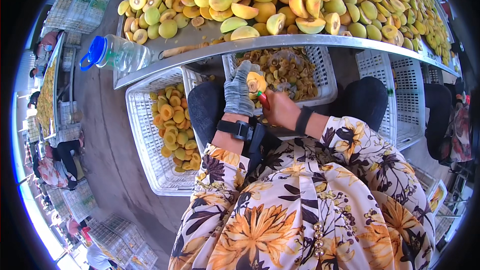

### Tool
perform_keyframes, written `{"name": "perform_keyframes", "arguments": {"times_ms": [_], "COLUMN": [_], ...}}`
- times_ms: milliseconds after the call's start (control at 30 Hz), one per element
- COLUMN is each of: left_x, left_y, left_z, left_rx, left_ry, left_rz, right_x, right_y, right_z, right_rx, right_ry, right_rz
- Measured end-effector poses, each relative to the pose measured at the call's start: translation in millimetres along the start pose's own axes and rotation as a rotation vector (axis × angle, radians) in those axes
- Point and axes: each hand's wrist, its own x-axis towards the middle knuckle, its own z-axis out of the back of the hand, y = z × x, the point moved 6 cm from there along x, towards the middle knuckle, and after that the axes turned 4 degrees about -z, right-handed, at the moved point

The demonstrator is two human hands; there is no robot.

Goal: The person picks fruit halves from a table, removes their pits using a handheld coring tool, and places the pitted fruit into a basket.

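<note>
My left hand (239, 92), in a grey knit glove, holds a halved yellow peach (256, 81) with its cut face turned up. My right hand (281, 108) is ungloved and grips the red handle of a small hand tool (263, 100). The green end of that handle meets the fruit, and the tool's blade is hidden. Below the hands stands a white plastic crate (328, 78) with peach pits and scraps (290, 71) in it. To the left, another white crate (140, 120) holds cut peach halves (176, 127).
A metal-edged table (240, 45) heaped with halved peaches (262, 11) spans the front. On its left corner lie a clear plastic bottle (123, 52) with a blue cap and a wooden-handled tool (183, 50). White crates (408, 97) stand at right. Other people (56, 165) sit farther off.
</note>
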Motion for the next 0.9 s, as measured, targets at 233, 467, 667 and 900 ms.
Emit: {"name": "perform_keyframes", "arguments": {"times_ms": [233, 467, 667, 900], "left_x": [3, 3, -7, -11], "left_y": [4, 0, -8, 0], "left_z": [4, -4, -12, -17], "left_rx": [0.048, -0.022, 0.010, -0.103], "left_ry": [0.078, 0.162, 0.221, 0.333], "left_rz": [-0.006, -0.031, -0.010, 0.123], "right_x": [-10, -16, -27, -33], "right_y": [6, 11, 30, 30], "right_z": [-25, -6, 2, -16], "right_rx": [0.510, 0.559, 1.005, 1.092], "right_ry": [0.390, 0.520, 0.724, 0.693], "right_rz": [-0.388, -0.500, -0.720, -0.734]}}
